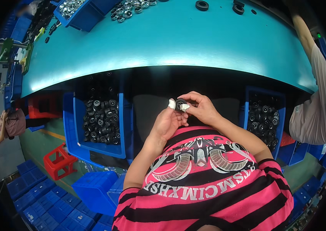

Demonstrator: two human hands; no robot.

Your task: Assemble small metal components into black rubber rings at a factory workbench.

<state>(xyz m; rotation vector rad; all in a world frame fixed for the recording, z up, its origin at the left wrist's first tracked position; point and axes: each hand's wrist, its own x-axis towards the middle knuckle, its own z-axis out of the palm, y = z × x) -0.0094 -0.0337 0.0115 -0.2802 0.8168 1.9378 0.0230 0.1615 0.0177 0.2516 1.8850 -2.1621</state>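
Both my hands meet over my lap around a small black wheel with a lighter hub. My left hand grips it from the left, its thumb wrapped in white. From the right, my right hand pinches the same wheel, a white wrapping on its thumb too. The fingers hide part of the wheel. On my left stands a blue bin with many black wheels inside. Another blue bin with similar wheels is on my right.
Ahead curves a turquoise table, bearing a blue bin, shiny silver parts and several black rings. A red stool and stacked blue crates stand at left. Other people are at the far left and right.
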